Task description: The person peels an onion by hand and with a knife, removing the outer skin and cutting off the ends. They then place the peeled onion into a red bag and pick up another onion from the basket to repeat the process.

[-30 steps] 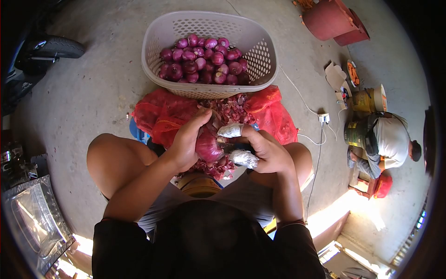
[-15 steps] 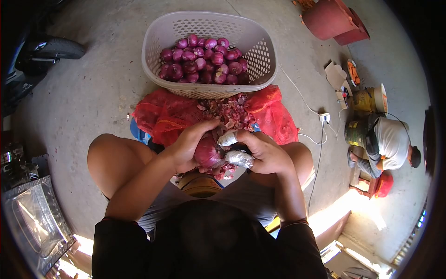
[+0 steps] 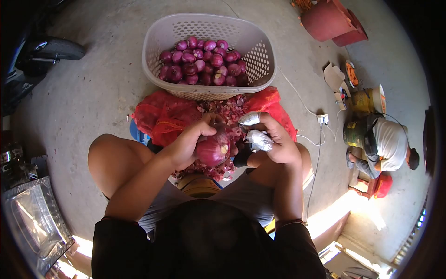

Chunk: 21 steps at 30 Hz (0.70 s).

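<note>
A large red onion (image 3: 213, 151) is gripped in my left hand (image 3: 188, 143), whose thumb lies over its top. The onion's pale cut end faces right, and some loose dark skin shows along its upper side. Just right of the onion, my right hand (image 3: 278, 139) is apart from it. Silver wrapping, like foil or tape, covers its thumb and forefinger, and these are spread. I see no tool between them. Below and beyond both hands lies a heap of onion skins (image 3: 223, 109) with red mesh sacks (image 3: 162, 116) around it.
A grey plastic basket (image 3: 152, 79) of peeled red onions stands ahead. To the right are cables with a socket (image 3: 322, 119), buckets (image 3: 362, 101), red tubs (image 3: 325, 21) and a bending person (image 3: 390, 142). A wheel (image 3: 58, 48) shows at the left.
My right hand has pulled away from the onion to the right, and its wrapped fingers have parted. The onion has turned in my left hand, so its cut end now shows.
</note>
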Motion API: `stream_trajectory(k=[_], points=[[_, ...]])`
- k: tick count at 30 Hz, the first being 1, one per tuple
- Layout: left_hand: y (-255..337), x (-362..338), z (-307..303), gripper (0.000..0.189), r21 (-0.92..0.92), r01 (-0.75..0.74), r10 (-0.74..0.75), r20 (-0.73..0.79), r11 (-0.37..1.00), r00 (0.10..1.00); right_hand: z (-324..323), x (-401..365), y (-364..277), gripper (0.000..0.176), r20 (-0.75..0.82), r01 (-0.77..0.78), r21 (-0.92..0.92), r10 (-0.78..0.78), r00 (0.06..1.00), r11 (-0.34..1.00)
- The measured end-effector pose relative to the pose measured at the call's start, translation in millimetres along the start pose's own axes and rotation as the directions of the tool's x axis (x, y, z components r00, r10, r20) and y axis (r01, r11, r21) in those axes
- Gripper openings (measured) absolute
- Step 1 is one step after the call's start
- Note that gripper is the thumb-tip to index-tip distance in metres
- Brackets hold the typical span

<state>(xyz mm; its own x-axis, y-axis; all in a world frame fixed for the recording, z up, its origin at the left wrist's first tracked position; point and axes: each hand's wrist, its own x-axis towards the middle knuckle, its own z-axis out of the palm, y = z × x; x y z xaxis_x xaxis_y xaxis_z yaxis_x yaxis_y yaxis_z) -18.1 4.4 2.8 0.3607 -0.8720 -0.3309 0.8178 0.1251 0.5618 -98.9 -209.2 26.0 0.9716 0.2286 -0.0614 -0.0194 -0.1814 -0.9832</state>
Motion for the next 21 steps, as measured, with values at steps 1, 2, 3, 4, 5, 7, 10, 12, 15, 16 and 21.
stream_trajectory(k=[1, 2, 3, 4, 5, 7, 10, 12, 15, 16, 21], points=[[1, 0, 0, 0.038, 0.07, -0.001, 0.004, -0.037, 0.998, 0.999, -6, -2, 6, 0.036, 0.035, -0.033, -0.045, 0.035, 0.999, 0.998], [3, -2, 0, 0.035, 0.145, 0.049, -0.045, -0.028, 0.988, 0.999, -10, -4, 9, 0.037, 0.065, -0.065, -0.092, 0.071, 0.995, 0.994], [2, 0, -1, 0.033, 0.307, 0.03, -0.017, -0.043, 0.951, 0.999, -12, -5, 7, 0.038, 0.076, -0.121, -0.161, 0.135, 0.988, 0.979], [-2, 4, -5, 0.032, 0.461, 0.013, 0.013, -0.052, 0.887, 0.999, -13, -5, 4, 0.04, 0.083, -0.174, -0.231, 0.198, 0.977, 0.957], [-6, 7, -7, 0.031, 0.602, -0.001, 0.043, -0.057, 0.798, 0.997, -14, -6, 3, 0.042, 0.079, -0.209, -0.277, 0.239, 0.968, 0.938], [-13, 11, -10, 0.029, 0.524, -0.036, 0.099, -0.092, 0.851, 0.991, -14, -6, 2, 0.046, 0.067, -0.258, -0.345, 0.298, 0.952, 0.902], [-23, 21, -13, 0.031, 0.383, -0.115, 0.182, -0.144, 0.917, 0.973, -9, -7, 1, 0.056, 0.04, -0.25, -0.292, 0.273, 0.961, 0.923], [-28, 24, -14, 0.033, 0.254, -0.178, 0.221, -0.152, 0.951, 0.963, 6, 1, -12, 0.076, -0.031, -0.111, -0.354, 0.107, 0.994, 0.929], [-24, 20, -4, 0.035, 0.267, -0.045, 0.134, -0.325, 0.963, 0.936, 24, 9, -4, 0.087, -0.075, -0.075, -0.475, 0.044, 0.996, 0.877], [-25, 21, -6, 0.034, 0.313, -0.079, 0.185, -0.325, 0.947, 0.927, 26, 9, -8, 0.087, -0.114, -0.191, -0.469, 0.155, 0.981, 0.862], [-31, 25, -10, 0.028, 0.322, -0.217, 0.324, -0.328, 0.921, 0.887, 31, 13, 12, 0.078, -0.201, -0.084, -0.511, -0.024, 0.979, 0.856]])
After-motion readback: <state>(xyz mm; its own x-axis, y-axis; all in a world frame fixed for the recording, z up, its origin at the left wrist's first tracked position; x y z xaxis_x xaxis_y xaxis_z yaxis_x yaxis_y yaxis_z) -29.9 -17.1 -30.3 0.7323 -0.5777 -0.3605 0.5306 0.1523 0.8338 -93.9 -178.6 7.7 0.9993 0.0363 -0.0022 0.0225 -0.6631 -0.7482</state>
